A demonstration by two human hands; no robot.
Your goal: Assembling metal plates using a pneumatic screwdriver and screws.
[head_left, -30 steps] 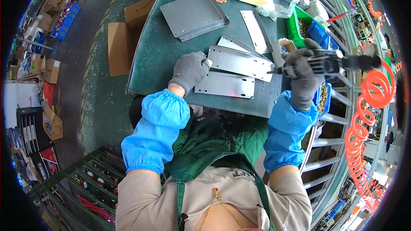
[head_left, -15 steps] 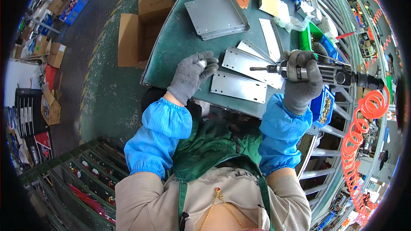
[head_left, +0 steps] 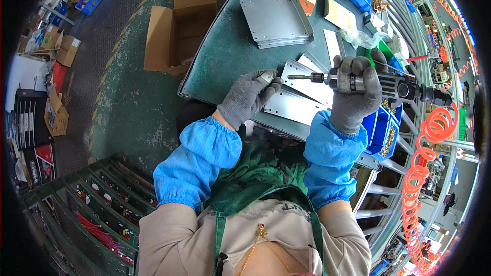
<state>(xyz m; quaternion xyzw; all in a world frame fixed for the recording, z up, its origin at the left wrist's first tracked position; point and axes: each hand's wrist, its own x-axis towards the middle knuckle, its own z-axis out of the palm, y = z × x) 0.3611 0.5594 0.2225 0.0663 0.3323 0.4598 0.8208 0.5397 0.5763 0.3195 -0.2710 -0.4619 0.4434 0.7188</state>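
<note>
My right hand (head_left: 356, 89), in a grey knit glove, is wrapped round an air screwdriver (head_left: 391, 85). Its bit (head_left: 299, 77) points left, level above the sheet-metal plates. My left hand (head_left: 250, 94), gloved too, has thumb and fingers pinched together just short of the bit's tip. A small pale spot shows at those fingertips, and I cannot make out what they hold. Beneath the bit lie several flanged metal strips (head_left: 291, 106), fanned out on the green table (head_left: 217, 61). Farther back sits a stack of larger grey metal plates (head_left: 276, 20) with holes along the edges.
A red coiled hose (head_left: 417, 174) hangs from the tool's rear at right. Blue bins (head_left: 377, 132) with small brass-coloured parts stand by my right forearm. An open cardboard box (head_left: 153, 38) is on the floor left of the table. Roller rails (head_left: 381, 189) run along the right.
My left hand has moved right, closer to the bit, and its fingers have drawn together. The screwdriver has shifted slightly left. The whole view has swung a little.
</note>
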